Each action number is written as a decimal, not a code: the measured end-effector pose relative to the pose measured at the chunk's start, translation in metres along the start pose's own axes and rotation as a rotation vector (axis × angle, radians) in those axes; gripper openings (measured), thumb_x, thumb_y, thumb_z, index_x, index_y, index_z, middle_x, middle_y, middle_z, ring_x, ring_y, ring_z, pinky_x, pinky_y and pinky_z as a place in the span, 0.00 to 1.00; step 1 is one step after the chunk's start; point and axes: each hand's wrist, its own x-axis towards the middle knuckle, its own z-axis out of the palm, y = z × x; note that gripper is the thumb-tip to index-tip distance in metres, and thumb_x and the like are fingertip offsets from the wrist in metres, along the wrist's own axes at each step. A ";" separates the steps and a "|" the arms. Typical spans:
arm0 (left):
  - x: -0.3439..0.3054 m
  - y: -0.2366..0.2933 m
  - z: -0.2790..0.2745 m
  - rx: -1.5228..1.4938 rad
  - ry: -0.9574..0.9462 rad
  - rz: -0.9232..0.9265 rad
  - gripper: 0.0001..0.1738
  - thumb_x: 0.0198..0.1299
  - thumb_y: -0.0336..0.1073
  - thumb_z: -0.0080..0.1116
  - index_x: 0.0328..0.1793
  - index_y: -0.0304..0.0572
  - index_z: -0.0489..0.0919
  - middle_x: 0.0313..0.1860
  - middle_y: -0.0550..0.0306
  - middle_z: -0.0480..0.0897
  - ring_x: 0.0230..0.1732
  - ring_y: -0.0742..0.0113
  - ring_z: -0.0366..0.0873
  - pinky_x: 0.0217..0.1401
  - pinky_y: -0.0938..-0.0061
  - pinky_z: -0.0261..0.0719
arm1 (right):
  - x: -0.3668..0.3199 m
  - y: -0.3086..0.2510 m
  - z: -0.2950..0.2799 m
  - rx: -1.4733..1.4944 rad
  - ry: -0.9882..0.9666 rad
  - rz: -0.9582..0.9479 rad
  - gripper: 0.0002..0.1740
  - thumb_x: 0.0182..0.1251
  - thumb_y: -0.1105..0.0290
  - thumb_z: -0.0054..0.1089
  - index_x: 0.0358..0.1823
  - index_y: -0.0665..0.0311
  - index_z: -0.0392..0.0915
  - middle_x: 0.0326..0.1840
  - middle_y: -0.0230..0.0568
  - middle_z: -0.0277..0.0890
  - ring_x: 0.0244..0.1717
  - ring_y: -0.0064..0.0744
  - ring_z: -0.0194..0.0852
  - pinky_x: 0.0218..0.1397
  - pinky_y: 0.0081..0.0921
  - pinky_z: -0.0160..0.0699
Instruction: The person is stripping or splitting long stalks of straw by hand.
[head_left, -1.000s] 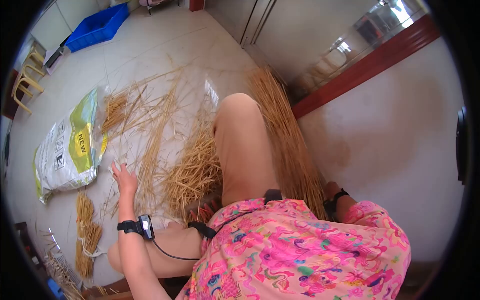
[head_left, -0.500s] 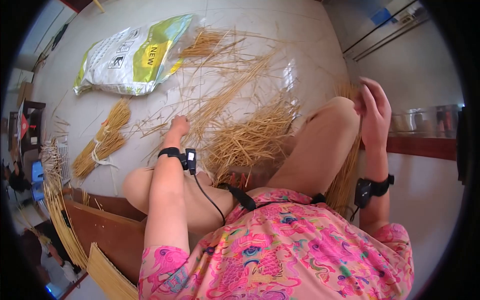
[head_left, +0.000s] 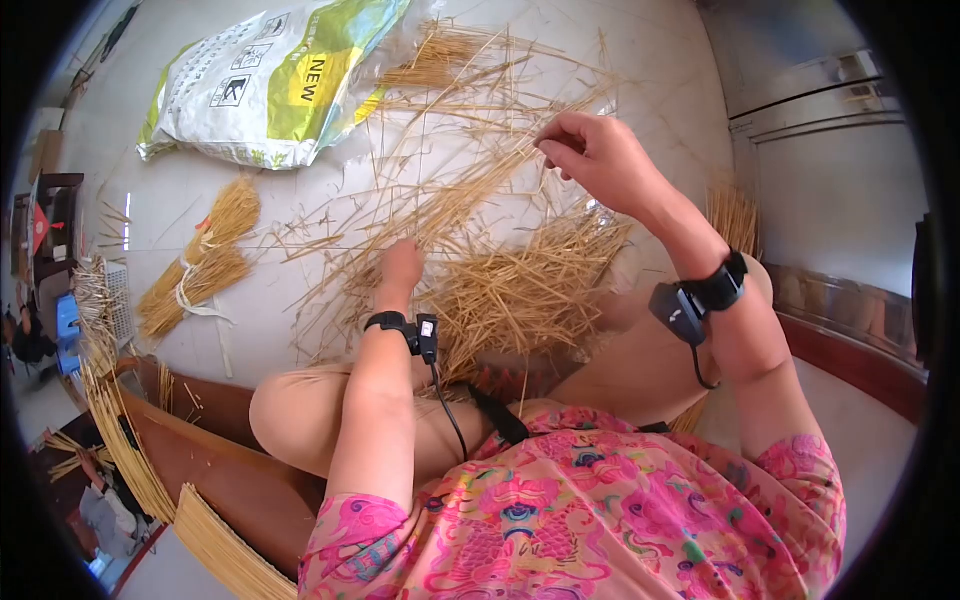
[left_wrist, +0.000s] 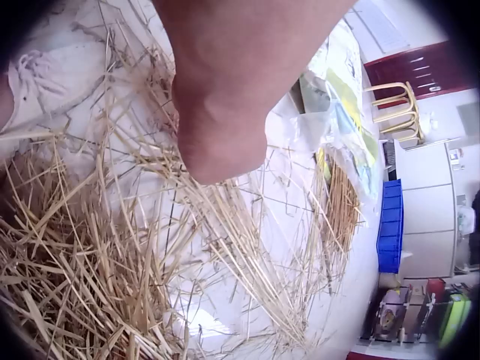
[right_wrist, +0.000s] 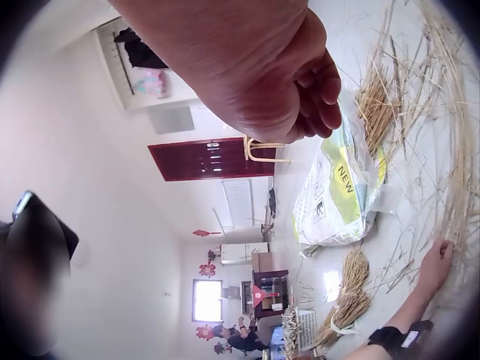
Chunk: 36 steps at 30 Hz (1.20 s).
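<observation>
In the head view my left hand (head_left: 402, 265), fingers curled, is down on a loose strand of straw stalks (head_left: 465, 205). The left wrist view shows the fist (left_wrist: 223, 146) with stalks (left_wrist: 251, 262) running out from beneath it, its fingertips hidden. Raised over the far end of these stalks is my right hand (head_left: 598, 155); its fingers are loosely bent and the right wrist view shows nothing in the hand (right_wrist: 289, 97). A heap of tangled straw (head_left: 525, 290) lies between my legs.
A white and green sack (head_left: 270, 90) lies at the far left, with more straw (head_left: 440, 55) at its mouth. Nearer is a tied straw bundle (head_left: 205, 260). Brown wooden boards (head_left: 210, 445) stand beside my left knee. Upright straw (head_left: 733, 220) is by the right wall.
The view has swung leftward and down. My left hand has gone from spread fingers to curled ones on the straw. My right hand has come from the right side to above the stalks.
</observation>
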 end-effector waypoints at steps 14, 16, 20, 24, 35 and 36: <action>0.025 0.051 0.043 0.018 0.161 0.104 0.14 0.56 0.34 0.59 0.46 0.41 0.71 0.49 0.49 0.73 0.51 0.50 0.74 0.48 0.59 0.77 | -0.004 -0.024 -0.010 -0.022 0.220 -0.094 0.06 0.60 0.74 0.59 0.36 0.70 0.78 0.24 0.42 0.79 0.21 0.25 0.72 0.28 0.22 0.73; 0.032 0.052 0.049 0.043 0.154 0.075 0.13 0.56 0.34 0.59 0.45 0.41 0.71 0.49 0.49 0.72 0.51 0.50 0.74 0.47 0.60 0.78 | -0.005 -0.028 -0.013 -0.033 0.218 -0.066 0.05 0.60 0.75 0.59 0.36 0.70 0.78 0.24 0.42 0.79 0.21 0.24 0.72 0.28 0.21 0.73; 0.043 0.045 0.061 0.089 0.166 0.021 0.09 0.58 0.33 0.56 0.42 0.40 0.73 0.48 0.49 0.73 0.50 0.50 0.75 0.45 0.59 0.79 | -0.006 -0.028 -0.016 -0.041 0.230 -0.066 0.05 0.60 0.75 0.59 0.36 0.69 0.78 0.24 0.41 0.78 0.21 0.22 0.71 0.28 0.20 0.73; 0.041 0.039 0.051 -0.015 0.233 0.022 0.05 0.58 0.32 0.53 0.39 0.39 0.76 0.47 0.49 0.74 0.48 0.49 0.75 0.46 0.57 0.77 | -0.006 -0.031 -0.022 -0.060 0.252 -0.061 0.05 0.61 0.75 0.59 0.35 0.69 0.79 0.24 0.41 0.78 0.21 0.22 0.71 0.28 0.20 0.72; 0.032 -0.001 -0.012 -0.024 0.377 0.139 0.07 0.55 0.35 0.59 0.36 0.40 0.82 0.36 0.49 0.77 0.40 0.49 0.73 0.45 0.60 0.73 | -0.006 -0.027 -0.033 -0.026 0.336 -0.127 0.07 0.61 0.72 0.59 0.34 0.70 0.79 0.25 0.45 0.79 0.22 0.28 0.75 0.29 0.23 0.74; 0.030 -0.001 -0.017 -0.072 0.375 0.185 0.07 0.55 0.35 0.59 0.37 0.40 0.83 0.35 0.49 0.78 0.40 0.49 0.73 0.45 0.60 0.73 | -0.006 -0.025 -0.033 -0.018 0.346 -0.135 0.07 0.61 0.72 0.59 0.34 0.70 0.79 0.25 0.45 0.79 0.22 0.29 0.75 0.29 0.23 0.74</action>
